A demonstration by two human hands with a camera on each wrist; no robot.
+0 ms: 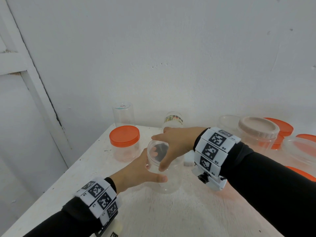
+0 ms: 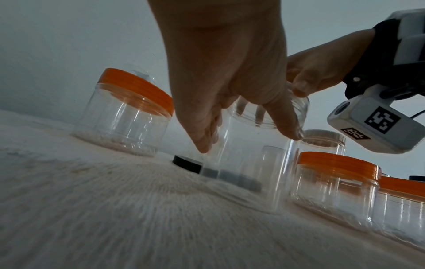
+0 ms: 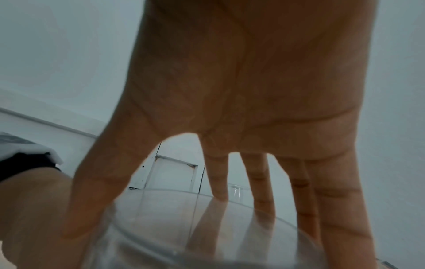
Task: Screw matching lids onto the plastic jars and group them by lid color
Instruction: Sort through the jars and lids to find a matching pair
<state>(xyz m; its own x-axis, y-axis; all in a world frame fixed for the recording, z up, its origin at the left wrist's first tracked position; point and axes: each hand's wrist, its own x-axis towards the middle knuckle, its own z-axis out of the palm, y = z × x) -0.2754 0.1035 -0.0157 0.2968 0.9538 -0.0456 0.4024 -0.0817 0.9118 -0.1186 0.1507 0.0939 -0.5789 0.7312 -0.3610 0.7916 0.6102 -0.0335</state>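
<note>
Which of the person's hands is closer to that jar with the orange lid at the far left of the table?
Left. The left hand holds the open clear jar beside the orange-lidded jar; the right hand grips that clear jar from the other side, farther away.

orange lid (image 1: 124,135), beige lid (image 1: 258,126), black lid (image 2: 188,163)

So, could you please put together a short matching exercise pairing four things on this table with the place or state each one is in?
Things:
1. open clear jar
2. orange-lidded jar
3. black lid
4. beige-lidded jar

Places or states:
A. lying flat on the table behind the open jar
B. standing alone near the table's far left corner
C. lidless, held by the left hand and right hand
D. standing among the jars on the right

Pairs: 1-C, 2-B, 3-A, 4-D
</note>
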